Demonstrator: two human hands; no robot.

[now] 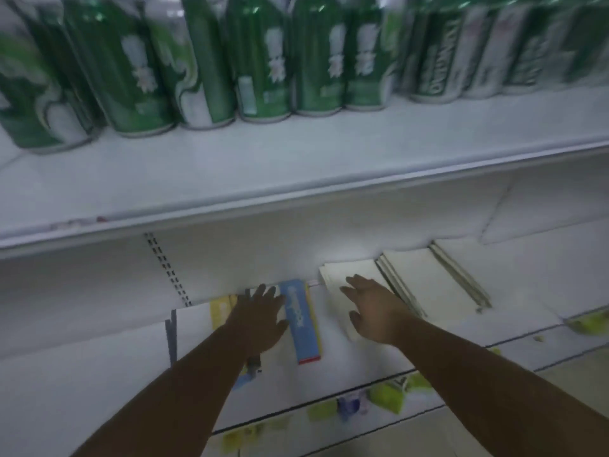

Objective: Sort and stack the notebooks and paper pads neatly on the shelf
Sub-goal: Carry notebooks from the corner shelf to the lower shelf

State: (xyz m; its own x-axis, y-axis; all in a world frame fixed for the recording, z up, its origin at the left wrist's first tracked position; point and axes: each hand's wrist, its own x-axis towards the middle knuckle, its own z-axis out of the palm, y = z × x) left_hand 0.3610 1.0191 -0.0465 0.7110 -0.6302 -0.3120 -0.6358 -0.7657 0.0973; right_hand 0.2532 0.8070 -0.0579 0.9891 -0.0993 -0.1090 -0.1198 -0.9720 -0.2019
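Two bare arms are stretched out over a white lower shelf (346, 367). The left hand (260, 319) is spread flat, fingers apart, and nothing is gripped by it. It is laid over a yellow pad (220, 310) and covers much of it; whether the pad is touched cannot be told. A blue notebook (301, 319) is seen just beside this hand, at 3 o'clock from it, lying flat with a red edge at its near end.

The right hand (374, 311) is open too, fingers loose, and nothing is held. It is placed above a stack of white paper pads (342, 275). More pale notebooks (425, 278) are laid flat at 2 o'clock from this hand.

At 12 o'clock, a higher shelf (296, 159) is filled with a row of green cans (263, 61). The picture is blurry.
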